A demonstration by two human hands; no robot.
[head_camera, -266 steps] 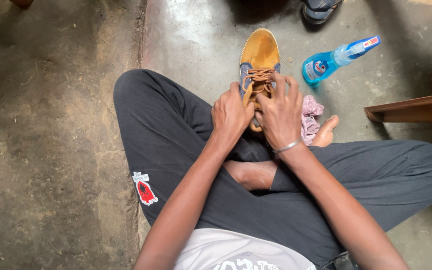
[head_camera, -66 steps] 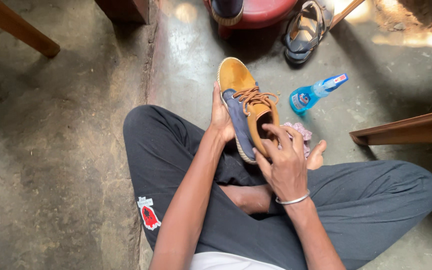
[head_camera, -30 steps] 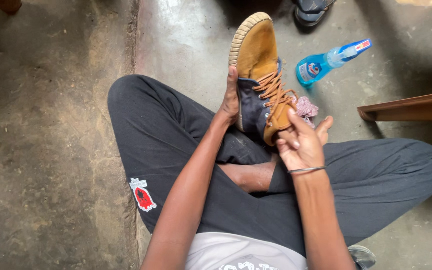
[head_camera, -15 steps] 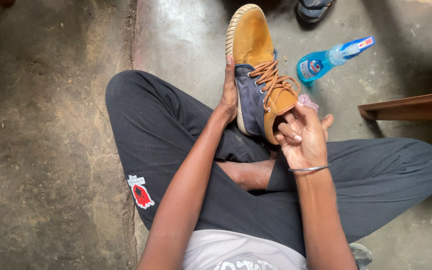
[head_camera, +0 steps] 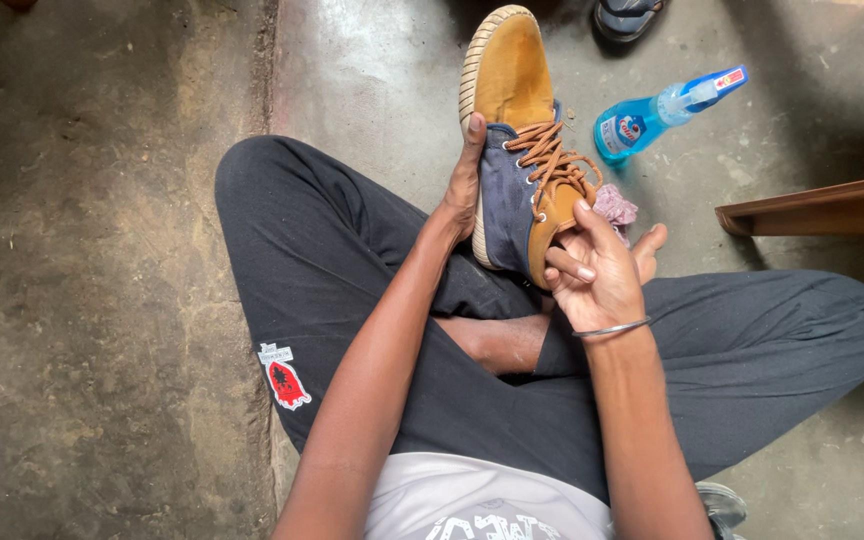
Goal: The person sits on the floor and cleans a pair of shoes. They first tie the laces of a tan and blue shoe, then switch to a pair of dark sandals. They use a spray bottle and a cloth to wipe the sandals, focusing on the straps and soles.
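Bare concrete floor (head_camera: 132,250). The left hand (head_camera: 464,190) grips a tan-and-navy laced canvas shoe (head_camera: 522,140); the right hand (head_camera: 597,270) grasps its heel. Laces tied; pink cloth (head_camera: 614,206) unused.

The shoe (head_camera: 522,130) in my left hand (head_camera: 462,190) is mustard tan with a navy side panel, orange-brown laces and a cream ribbed sole. Behind my right hand (head_camera: 597,275) lies a pink cloth (head_camera: 614,205); beyond it, a clear blue spray bottle (head_camera: 652,115). My trousers (head_camera: 332,260) are black with a red patch.
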